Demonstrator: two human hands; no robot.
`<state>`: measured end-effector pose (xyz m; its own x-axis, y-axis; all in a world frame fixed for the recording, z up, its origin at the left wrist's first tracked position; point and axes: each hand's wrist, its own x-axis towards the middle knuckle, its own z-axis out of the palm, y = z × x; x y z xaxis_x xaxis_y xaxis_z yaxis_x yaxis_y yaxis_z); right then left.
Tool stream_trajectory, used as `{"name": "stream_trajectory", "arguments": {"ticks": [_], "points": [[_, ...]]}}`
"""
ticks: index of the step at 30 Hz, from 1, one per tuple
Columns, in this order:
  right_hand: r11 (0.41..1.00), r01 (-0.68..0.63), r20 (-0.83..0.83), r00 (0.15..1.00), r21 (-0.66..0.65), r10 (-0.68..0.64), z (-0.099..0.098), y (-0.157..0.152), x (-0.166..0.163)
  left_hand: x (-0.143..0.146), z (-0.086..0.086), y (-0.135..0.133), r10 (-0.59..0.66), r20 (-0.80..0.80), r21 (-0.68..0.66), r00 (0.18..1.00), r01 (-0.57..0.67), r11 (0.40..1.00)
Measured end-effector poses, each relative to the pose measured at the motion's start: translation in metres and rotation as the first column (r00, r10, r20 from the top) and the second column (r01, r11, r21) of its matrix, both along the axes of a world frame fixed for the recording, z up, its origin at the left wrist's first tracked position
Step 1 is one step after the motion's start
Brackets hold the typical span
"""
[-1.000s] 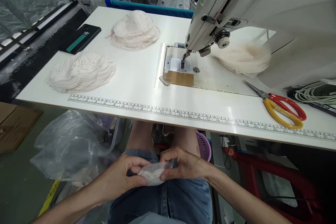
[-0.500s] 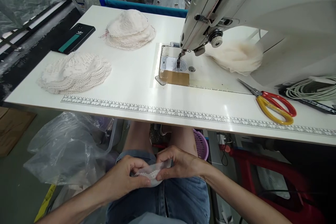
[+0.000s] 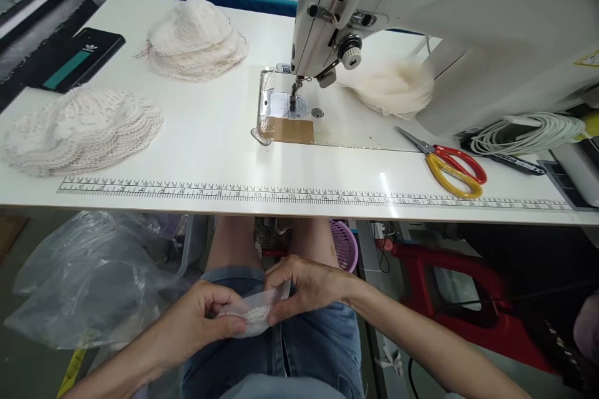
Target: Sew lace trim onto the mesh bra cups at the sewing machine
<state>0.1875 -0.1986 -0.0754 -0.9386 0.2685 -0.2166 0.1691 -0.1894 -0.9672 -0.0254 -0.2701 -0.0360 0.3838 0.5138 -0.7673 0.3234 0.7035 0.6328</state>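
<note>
Above my lap, both hands grip a small translucent white piece (image 3: 256,315) with a bumpy white strip along it; whether it is cloth or film I cannot tell. My left hand (image 3: 210,313) pinches its left end between thumb and fingers. At the other end, my right hand (image 3: 302,290) is closed on the upper right corner, its thumb near the bumpy strip. The piece stays below the front edge of the white sewing table (image 3: 201,156). Part of it is covered by my fingers.
On the table are a sewing machine (image 3: 349,19), two stacks of cream lacy pieces (image 3: 191,40), a sheer cream bundle (image 3: 397,87), scissors (image 3: 452,168), a black phone-like item (image 3: 79,59) and coiled cord (image 3: 528,132). Plastic bags (image 3: 88,280) lie lower left; a purple basket (image 3: 344,246) is underneath.
The view has shifted, so table and hands appear further left. Both hands keep hold of the translucent piece, which looks flatter and more stretched out between them.
</note>
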Motion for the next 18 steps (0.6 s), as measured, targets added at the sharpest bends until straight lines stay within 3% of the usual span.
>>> {"name": "stream_trajectory", "arguments": {"ticks": [8,14,18], "points": [[0.983,-0.053,0.026,0.998,0.176,0.050,0.0050,0.0019,-0.0017,-0.0002,0.0012,0.0006,0.014,-0.032,0.027,0.999,-0.013,1.000],[0.972,0.036,0.086,0.995,0.233,-0.058,0.0074,-0.0014,-0.0048,0.0004,-0.0004,0.0004,0.063,-0.037,0.071,0.997,-0.060,0.996],[0.971,0.015,0.086,0.996,0.238,-0.037,0.0074,-0.0009,-0.0052,-0.0044,0.0000,0.0002,0.019,-0.093,0.080,0.995,-0.012,0.997]]}}
